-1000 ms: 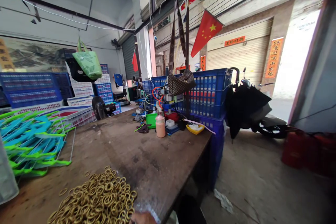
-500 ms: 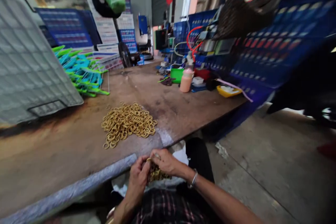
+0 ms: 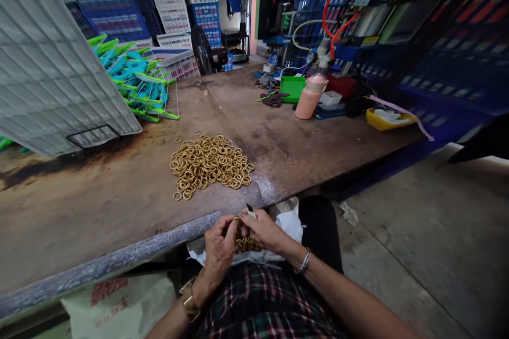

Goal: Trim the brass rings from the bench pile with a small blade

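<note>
Over my lap, just off the table's front edge, my left hand (image 3: 220, 243) pinches a brass-coloured ring (image 3: 237, 219) between thumb and fingers. Close against it, my right hand (image 3: 264, 228) is closed on a small tool (image 3: 251, 211) with a dark pointed tip and a pale body. More rings (image 3: 247, 245) lie beneath both hands on white material in my lap. A heap of similar rings (image 3: 210, 161) is on the brown table (image 3: 159, 206), beyond my hands.
A grey ribbed panel (image 3: 59, 63) and green and turquoise plastic pieces (image 3: 137, 79) stand at the left. Farther right are a pink bottle (image 3: 310, 98), a green tray (image 3: 293, 89) and a yellow dish (image 3: 389, 118). A pale bag (image 3: 123, 302) hangs below the table's edge.
The camera view has tilted down and shifted left. The tool's dark tip now shows above my right hand. Both hands remain together at the ring.
</note>
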Available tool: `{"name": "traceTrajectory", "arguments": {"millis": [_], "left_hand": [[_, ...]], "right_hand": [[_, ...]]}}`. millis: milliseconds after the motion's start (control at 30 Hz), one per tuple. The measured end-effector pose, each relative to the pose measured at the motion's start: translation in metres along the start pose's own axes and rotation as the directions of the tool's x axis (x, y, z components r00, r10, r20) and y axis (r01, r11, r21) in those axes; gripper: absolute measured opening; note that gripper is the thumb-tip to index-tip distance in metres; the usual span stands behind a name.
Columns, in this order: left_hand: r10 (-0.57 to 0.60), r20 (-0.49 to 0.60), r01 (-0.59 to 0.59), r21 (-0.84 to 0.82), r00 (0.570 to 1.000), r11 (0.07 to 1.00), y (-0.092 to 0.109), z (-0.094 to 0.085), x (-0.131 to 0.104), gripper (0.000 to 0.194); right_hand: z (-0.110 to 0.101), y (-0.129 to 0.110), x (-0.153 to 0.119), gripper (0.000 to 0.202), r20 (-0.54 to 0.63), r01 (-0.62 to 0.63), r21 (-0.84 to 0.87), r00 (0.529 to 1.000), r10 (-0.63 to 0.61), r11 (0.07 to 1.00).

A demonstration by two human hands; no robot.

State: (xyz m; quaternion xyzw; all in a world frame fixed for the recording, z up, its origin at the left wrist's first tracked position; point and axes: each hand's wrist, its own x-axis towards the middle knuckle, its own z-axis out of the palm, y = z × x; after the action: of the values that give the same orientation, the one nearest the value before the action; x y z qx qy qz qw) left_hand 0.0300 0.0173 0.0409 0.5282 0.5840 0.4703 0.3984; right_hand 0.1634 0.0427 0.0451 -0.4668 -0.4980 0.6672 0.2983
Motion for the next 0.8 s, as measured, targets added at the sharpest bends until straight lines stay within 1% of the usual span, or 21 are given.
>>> {"name": "traceTrajectory", "arguments": {"millis": [67,133,200,300,367,433,533,600,700,800], "left_hand": [[-0.007,0.007,0.007,0.001,1.0,1.0,0.0,0.001,0.001,0.017],[-0.036,0.023,0.036,-0.029,0.999,0.999,-0.001,0.002,0.001,0.017],[-0.081,0.053,0.085,-0.088,0.995,0.992,-0.003,0.002,0.0,0.018],[-0.176,0.118,0.197,-0.199,0.977,0.96,-0.005,0.002,0.0,0.022],[-0.227,0.163,0.263,-0.252,0.96,0.931,-0.003,0.0,0.0,0.024],[-0.259,0.217,0.313,-0.272,0.941,0.91,0.002,-0.004,-0.001,0.025],[-0.281,0.318,0.371,-0.272,0.906,0.888,0.011,-0.01,-0.002,0.029],[-0.288,0.361,0.4,-0.292,0.887,0.869,0.015,-0.014,-0.002,0.031],[-0.284,0.393,0.427,-0.348,0.874,0.834,0.015,-0.016,-0.003,0.03],[-0.266,0.403,0.428,-0.395,0.876,0.813,0.01,-0.017,-0.004,0.027]], "right_hand": [[0.002,0.002,0.002,0.036,0.0,-0.038,0.08,0.999,0.038,0.996],[0.002,0.003,0.004,0.034,-0.036,-0.025,0.075,0.999,0.028,0.997],[0.002,0.003,0.006,0.03,-0.076,0.001,0.026,0.997,0.001,1.0],[0.001,0.001,0.009,0.021,-0.126,0.057,-0.053,0.99,-0.063,0.997],[0.001,-0.003,0.011,0.016,-0.152,0.091,-0.119,0.982,-0.109,0.989],[0.002,-0.009,0.01,0.013,-0.165,0.121,-0.214,0.974,-0.158,0.969],[0.003,-0.017,0.009,0.013,-0.151,0.154,-0.352,0.964,-0.219,0.923],[0.004,-0.021,0.007,0.013,-0.124,0.164,-0.402,0.965,-0.232,0.901],[0.006,-0.022,0.007,0.012,-0.09,0.174,-0.422,0.968,-0.232,0.89],[0.007,-0.02,0.009,0.014,-0.081,0.175,-0.4,0.971,-0.224,0.9]]}}
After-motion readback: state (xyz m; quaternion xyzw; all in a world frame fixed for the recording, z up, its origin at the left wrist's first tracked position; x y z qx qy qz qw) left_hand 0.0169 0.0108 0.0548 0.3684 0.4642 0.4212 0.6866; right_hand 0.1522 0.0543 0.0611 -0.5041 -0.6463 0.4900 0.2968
